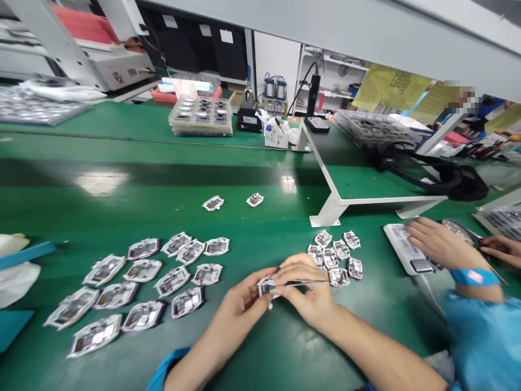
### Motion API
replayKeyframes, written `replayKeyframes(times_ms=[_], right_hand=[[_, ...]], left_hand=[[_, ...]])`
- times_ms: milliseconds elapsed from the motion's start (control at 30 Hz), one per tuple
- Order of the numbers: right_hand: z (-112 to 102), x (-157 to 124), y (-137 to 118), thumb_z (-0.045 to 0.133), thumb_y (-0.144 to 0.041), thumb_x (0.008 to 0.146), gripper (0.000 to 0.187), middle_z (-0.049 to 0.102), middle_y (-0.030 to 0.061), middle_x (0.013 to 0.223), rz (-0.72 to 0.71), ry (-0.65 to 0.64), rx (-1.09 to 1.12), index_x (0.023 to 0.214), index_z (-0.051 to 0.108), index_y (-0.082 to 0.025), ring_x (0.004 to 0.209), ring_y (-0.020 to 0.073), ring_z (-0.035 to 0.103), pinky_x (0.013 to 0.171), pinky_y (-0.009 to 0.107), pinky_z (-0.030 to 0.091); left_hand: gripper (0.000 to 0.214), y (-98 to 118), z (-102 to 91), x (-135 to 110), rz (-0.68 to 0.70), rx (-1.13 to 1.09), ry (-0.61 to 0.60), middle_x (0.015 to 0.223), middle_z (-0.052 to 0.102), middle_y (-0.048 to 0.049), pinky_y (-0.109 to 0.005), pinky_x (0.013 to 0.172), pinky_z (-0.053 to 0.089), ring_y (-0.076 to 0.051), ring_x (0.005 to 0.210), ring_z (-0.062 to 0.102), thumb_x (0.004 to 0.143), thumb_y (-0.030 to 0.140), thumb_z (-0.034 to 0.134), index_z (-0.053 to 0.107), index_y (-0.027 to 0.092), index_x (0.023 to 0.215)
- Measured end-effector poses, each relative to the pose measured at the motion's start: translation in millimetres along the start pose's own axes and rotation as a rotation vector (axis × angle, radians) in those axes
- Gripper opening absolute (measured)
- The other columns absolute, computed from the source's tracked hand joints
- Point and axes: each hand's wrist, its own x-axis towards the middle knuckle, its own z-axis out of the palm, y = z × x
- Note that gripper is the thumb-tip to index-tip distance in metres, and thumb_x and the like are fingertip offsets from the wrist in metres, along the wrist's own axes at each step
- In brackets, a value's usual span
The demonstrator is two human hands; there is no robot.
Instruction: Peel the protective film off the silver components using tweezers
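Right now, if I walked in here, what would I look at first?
First you'd see the two hands in the middle: the left hand holds a small white-edged part, and the right hand holds thin tweezers. To their left, many similar parts lie on the green bench. At right, a co-worker's hand shows beyond a blue sleeve.

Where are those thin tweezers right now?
In the head view, the tweezers sit in the person's right hand at lower centre, tips toward a small white-edged part held in the left hand.

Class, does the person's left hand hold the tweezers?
No, the right hand holds the tweezers, while the left hand grips a small white-edged module.
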Motion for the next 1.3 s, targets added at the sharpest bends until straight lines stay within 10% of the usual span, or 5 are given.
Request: replayKeyframes(times_ms=[167, 567, 1300], right_hand=[[-7, 4, -3, 0.071, -0.023, 0.085, 0.002, 0.075, 0.0042, 0.082, 0.109, 0.062, 0.071, 0.084, 0.071, -0.023, 0.082, 0.0209, 0.069, 0.081, 0.038, 0.053], [-7, 8, 0, 0.069, -0.032, 0.082, 0.013, 0.072, 0.0004, 0.070, 0.411, -0.025, 0.168, 0.078, 0.068, -0.020, 0.069, 0.0173, 0.068, 0.067, 0.029, 0.054], [-7, 9, 0, 0.072, -0.032, 0.080, 0.012, 0.071, -0.0008, 0.070, 0.452, 0.037, 0.228, 0.077, 0.068, -0.021, 0.070, 0.0173, 0.069, 0.069, 0.029, 0.055]], left_hand=[[0.045, 6, 1.4, -2, -0.043, 0.005, 0.054, 0.068, 0.065, -0.0007, -0.026, 0.055, 0.037, -0.015, 0.060, 0.050, 0.074, 0.039, 0.074, 0.071, 0.016, 0.112], [0.045, 12, 4.6, -2, -0.107, -0.087, 0.080, 0.074, 0.063, -0.0013, -0.024, 0.055, 0.035, -0.014, 0.063, 0.048, 0.069, 0.048, 0.078, 0.074, 0.017, 0.101], [0.035, 9, 3.7, 1, 0.077, 0.154, 0.075, 0.063, 0.060, 0.0018, -0.027, 0.057, 0.040, -0.016, 0.058, 0.050, 0.074, 0.043, 0.072, 0.069, 0.020, 0.099]])
